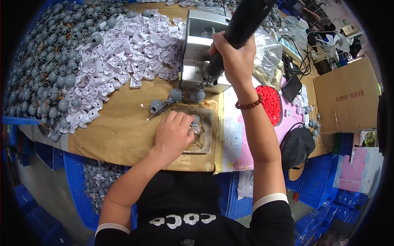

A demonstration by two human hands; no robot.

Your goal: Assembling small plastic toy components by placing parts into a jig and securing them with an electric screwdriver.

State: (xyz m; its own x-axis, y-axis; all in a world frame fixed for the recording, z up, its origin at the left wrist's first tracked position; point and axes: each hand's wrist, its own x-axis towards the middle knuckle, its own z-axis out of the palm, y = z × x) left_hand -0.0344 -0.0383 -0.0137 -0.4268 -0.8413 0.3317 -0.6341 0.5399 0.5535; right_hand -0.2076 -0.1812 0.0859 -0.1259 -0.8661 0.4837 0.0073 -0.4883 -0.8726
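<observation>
My right hand is wrapped round a thick black electric screwdriver, held tilted with its lower end at the front of a silver metal box. Fingers curled, my left hand holds a small grey ball-shaped part with a white piece on it. That part rests on a square flat plate on the brown table cover; my fingers hide some of it. Just beyond my left hand lie a few more grey ball-shaped parts with short wires.
At the left spreads a big heap of grey ball-shaped parts, beside a pile of white plastic pieces. Right of my right forearm are a tray of small red pieces, a black mesh cap and a cardboard box. Blue bins stand below the table.
</observation>
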